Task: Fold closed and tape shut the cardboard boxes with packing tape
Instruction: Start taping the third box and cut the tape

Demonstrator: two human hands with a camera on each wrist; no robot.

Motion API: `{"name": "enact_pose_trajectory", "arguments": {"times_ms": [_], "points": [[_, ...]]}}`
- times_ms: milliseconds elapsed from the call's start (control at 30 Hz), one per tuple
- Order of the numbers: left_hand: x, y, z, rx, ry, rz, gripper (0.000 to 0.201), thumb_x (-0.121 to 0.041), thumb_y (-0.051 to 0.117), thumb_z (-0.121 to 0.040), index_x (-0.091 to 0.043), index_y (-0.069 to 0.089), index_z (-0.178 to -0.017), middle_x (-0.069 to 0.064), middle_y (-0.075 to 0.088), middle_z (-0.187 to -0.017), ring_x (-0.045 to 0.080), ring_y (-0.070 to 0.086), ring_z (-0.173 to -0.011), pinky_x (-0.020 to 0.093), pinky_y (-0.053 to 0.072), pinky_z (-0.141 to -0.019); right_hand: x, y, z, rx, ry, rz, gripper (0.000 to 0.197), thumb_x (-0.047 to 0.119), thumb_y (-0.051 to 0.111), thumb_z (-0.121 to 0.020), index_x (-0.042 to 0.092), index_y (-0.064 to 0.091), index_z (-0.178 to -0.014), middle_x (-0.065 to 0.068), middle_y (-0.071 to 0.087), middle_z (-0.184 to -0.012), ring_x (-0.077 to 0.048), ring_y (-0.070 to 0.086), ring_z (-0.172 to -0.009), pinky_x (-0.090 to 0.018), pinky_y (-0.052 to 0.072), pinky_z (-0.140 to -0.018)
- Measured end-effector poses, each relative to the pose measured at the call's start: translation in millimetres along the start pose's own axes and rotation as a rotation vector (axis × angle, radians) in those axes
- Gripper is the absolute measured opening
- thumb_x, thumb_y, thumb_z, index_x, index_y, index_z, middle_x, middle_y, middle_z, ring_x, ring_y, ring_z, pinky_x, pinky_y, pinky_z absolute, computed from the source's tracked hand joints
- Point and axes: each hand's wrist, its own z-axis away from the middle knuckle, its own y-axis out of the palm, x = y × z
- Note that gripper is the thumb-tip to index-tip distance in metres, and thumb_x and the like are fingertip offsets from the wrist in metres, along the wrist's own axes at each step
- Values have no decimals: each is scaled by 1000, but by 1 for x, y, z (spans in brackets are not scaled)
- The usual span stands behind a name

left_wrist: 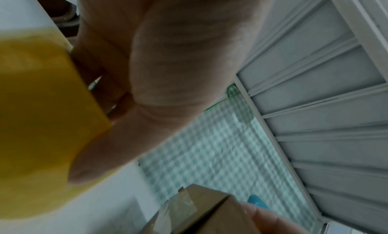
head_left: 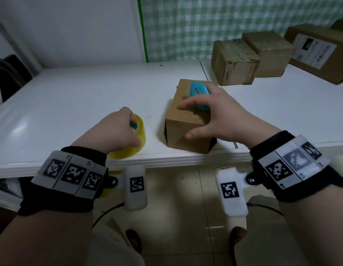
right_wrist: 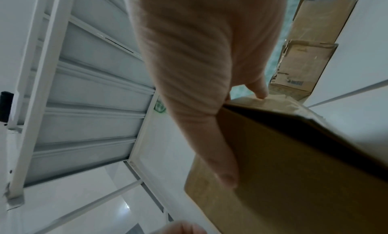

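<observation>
At the tabletop's front edge your left hand gripped the tape roll; your right hand lay spread on the box. Pressing the flaps flush before taping was advisable

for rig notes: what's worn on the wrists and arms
A black fabric left wristband and matching right wristband carry pale panels of black square markers. A white rounded plastic module, also marked, hangs from each, with a thin black cable. No sleeves.

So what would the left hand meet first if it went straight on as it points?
Probably bare table, then the white wall. The cardboard box sits just right of the left hand's line, though depth is unclear.
</observation>
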Motion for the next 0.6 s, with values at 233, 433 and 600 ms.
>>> {"name": "enact_pose_trajectory", "arguments": {"times_ms": [233,433,600], "points": [[-1,-14,-1,-323,123,521,58,-7,75,-75,-27,49,-123,-1,56,-74,14,54,-71,29,44,-66,-15,0,-4,-233,50,107,46,15,72,-78,35,63,-118,4,35,-105,-10,33,-102,-18,30,-89],[-14,-26,4,-154,156,1163,25,-4,59,-87,-20,58,-106,-5,65,-63,5,60,-55,18,49,-52,-3,2,-6,-440,5,-107,26,33,67,-84,29,68,-110,1,44,-106,-10,41,-100,-12,35,-80],[-19,-26,10,182,307,1147,24,-6,66,-73,-18,66,-94,4,68,-82,11,63,-67,20,51,-58,15,-2,-3,-278,-104,-318,51,44,75,-74,34,60,-122,8,42,-109,-3,46,-106,-13,40,-94]]}}
